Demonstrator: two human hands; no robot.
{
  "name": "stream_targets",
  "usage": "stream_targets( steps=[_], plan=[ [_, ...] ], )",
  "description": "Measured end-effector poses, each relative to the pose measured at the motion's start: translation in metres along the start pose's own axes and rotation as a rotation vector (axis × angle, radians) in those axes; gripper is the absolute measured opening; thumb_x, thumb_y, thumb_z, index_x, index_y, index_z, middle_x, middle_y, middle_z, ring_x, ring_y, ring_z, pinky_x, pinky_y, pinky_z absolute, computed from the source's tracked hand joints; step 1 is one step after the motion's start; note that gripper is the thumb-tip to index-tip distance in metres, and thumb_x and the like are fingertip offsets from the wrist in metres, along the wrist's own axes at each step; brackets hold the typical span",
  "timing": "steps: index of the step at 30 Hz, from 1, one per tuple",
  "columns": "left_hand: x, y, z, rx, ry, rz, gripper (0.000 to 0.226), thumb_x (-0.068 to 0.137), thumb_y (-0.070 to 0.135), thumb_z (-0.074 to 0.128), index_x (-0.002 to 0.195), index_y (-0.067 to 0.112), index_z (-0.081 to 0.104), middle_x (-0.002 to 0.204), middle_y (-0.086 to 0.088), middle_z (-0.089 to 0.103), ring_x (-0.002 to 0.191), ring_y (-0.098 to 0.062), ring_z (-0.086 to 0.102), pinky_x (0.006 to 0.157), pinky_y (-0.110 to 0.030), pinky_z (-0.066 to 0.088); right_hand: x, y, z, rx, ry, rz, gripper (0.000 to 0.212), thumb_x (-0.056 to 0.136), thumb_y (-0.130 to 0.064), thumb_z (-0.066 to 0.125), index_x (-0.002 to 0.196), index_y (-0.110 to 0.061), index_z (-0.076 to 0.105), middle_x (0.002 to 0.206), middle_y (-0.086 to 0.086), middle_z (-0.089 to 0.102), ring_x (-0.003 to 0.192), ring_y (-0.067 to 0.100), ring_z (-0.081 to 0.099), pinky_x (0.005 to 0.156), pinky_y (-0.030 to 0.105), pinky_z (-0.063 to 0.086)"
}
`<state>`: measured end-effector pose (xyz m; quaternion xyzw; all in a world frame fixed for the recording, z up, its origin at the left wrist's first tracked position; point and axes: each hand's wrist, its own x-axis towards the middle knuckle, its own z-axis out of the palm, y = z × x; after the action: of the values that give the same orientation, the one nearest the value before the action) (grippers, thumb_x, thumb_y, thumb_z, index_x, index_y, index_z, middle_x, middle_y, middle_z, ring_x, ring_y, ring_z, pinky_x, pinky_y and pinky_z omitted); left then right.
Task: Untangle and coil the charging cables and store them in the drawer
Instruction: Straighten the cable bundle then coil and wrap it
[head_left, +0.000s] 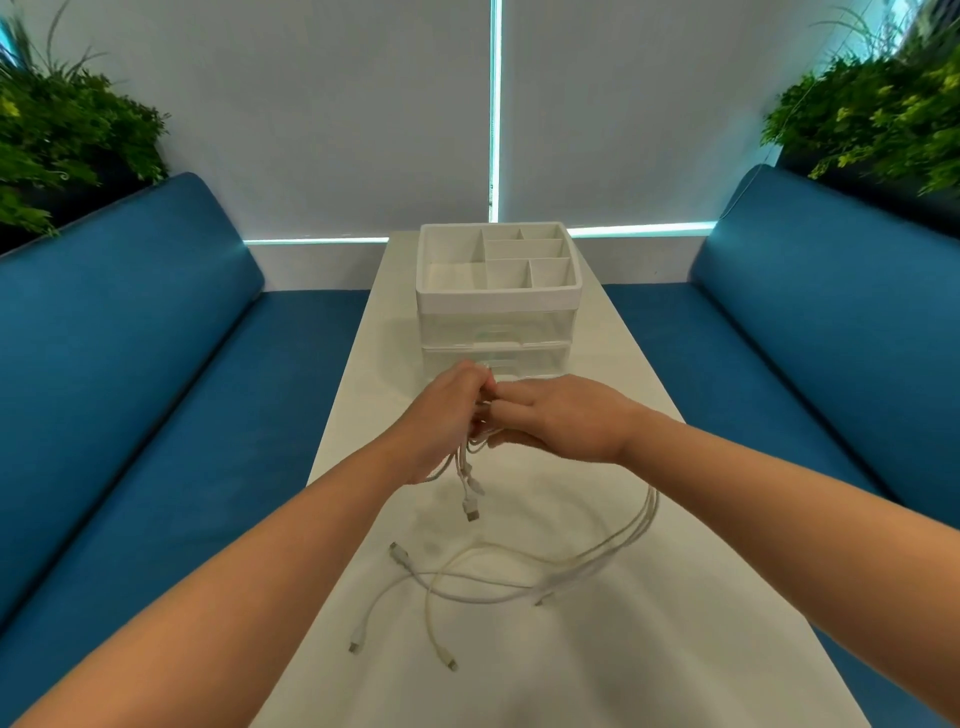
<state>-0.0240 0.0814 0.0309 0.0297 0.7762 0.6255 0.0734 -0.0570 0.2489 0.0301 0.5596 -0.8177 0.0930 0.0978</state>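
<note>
Several white charging cables (524, 577) lie tangled on the white table (649, 649). Both hands are raised over the table's middle and meet at a bunch of these cables. My left hand (441, 421) grips the bunch, and plug ends (470, 506) dangle below it. My right hand (561, 415) pinches the same bunch from the right. Loops run from the hands down to the table on the right, and loose plug ends rest near the front. Behind the hands stands a white organizer (496, 296) with two clear drawers (493, 358), both closed.
The organizer's top tray (452, 273) has several empty compartments. Blue bench seats (156, 364) flank the narrow table on both sides. Green plants (872, 114) stand in the back corners. A white window blind fills the far wall.
</note>
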Motion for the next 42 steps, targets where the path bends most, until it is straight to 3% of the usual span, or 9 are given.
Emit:
stream_targets(
  steps=[3,7,11,18,23,29,31,36,42],
  plan=[
    [-0.002,0.0,0.005,0.145,-0.129,0.033,0.037,0.102,0.021,0.025,0.101,0.006,0.059,0.085,-0.007,0.075,0.066,-0.018,0.069,0.054,-0.021,0.047,0.004,0.0,-0.009,0.098,0.033,0.237,0.022,0.093,-0.04,0.058,0.087,-0.027,0.04,0.076,-0.005,0.061,0.065,0.015,0.055,0.061,0.029,0.047],
    [-0.005,0.007,0.004,0.199,-0.209,0.007,0.035,0.097,0.017,0.03,0.067,0.012,0.045,0.057,-0.005,0.06,0.044,-0.012,0.033,0.048,-0.025,0.029,0.01,0.005,-0.018,0.347,0.044,0.444,0.042,0.075,-0.04,0.079,0.074,-0.021,0.042,0.062,-0.007,0.047,0.054,0.008,0.039,0.053,0.019,0.034],
    [0.0,0.008,-0.007,0.085,-0.291,-0.049,0.037,0.097,0.023,0.038,0.062,0.017,0.049,0.052,0.0,0.03,0.048,-0.013,0.019,0.047,-0.026,0.016,0.012,0.009,-0.024,0.55,0.003,0.475,0.032,0.08,-0.03,0.077,0.074,-0.022,0.046,0.062,-0.009,0.044,0.052,0.002,0.037,0.05,0.014,0.034],
    [-0.005,0.003,-0.031,-0.068,-0.324,-0.156,0.048,0.098,0.05,0.041,0.068,0.015,0.054,0.054,0.002,0.019,0.048,-0.013,0.01,0.048,-0.025,0.014,0.009,0.019,-0.034,0.773,-0.085,0.498,0.021,0.091,-0.027,0.064,0.085,-0.007,0.064,0.06,-0.003,0.045,0.056,0.009,0.043,0.059,0.022,0.046],
    [-0.009,0.012,-0.033,-0.402,-0.338,-0.15,0.042,0.087,0.052,0.047,0.061,0.019,0.042,0.046,0.009,0.021,0.044,-0.009,0.009,0.042,-0.021,0.011,0.012,0.02,-0.026,0.763,0.12,0.497,0.034,0.095,-0.032,0.055,0.068,-0.011,0.057,0.06,-0.002,0.045,0.057,0.006,0.039,0.059,0.016,0.036],
    [-0.007,0.02,-0.029,-0.686,-0.231,-0.063,0.046,0.098,0.05,0.038,0.063,0.02,0.043,0.044,0.01,0.023,0.041,-0.007,0.011,0.041,-0.021,0.013,0.007,0.024,0.006,0.728,0.206,0.558,0.02,0.103,-0.026,0.039,0.097,-0.012,0.053,0.082,-0.007,0.054,0.076,0.002,0.054,0.081,0.023,0.046],
    [-0.006,0.022,-0.027,-0.729,-0.227,-0.037,0.046,0.098,0.05,0.038,0.065,0.019,0.047,0.044,0.01,0.024,0.039,-0.006,0.014,0.041,-0.02,0.014,0.0,0.025,0.016,0.829,0.245,0.623,0.021,0.102,-0.027,0.042,0.094,-0.013,0.055,0.07,-0.003,0.048,0.062,0.006,0.05,0.072,0.033,0.051],
    [-0.002,0.022,-0.022,-0.865,-0.184,0.044,0.047,0.101,0.047,0.034,0.079,0.013,0.056,0.044,0.01,0.026,0.036,-0.003,0.022,0.039,-0.018,0.019,0.005,0.02,0.017,0.824,0.273,0.724,0.021,0.102,-0.035,0.039,0.09,-0.019,0.045,0.067,-0.009,0.038,0.053,0.001,0.034,0.052,0.014,0.032],
    [0.001,0.022,-0.026,-0.997,-0.16,0.046,0.047,0.102,0.045,0.034,0.09,0.009,0.061,0.044,0.01,0.029,0.034,-0.004,0.025,0.036,-0.016,0.022,-0.003,0.022,0.03,0.631,0.267,0.705,0.031,0.102,-0.041,0.036,0.084,-0.025,0.055,0.078,-0.007,0.052,0.074,0.012,0.048,0.075,0.03,0.042]
  ],
)
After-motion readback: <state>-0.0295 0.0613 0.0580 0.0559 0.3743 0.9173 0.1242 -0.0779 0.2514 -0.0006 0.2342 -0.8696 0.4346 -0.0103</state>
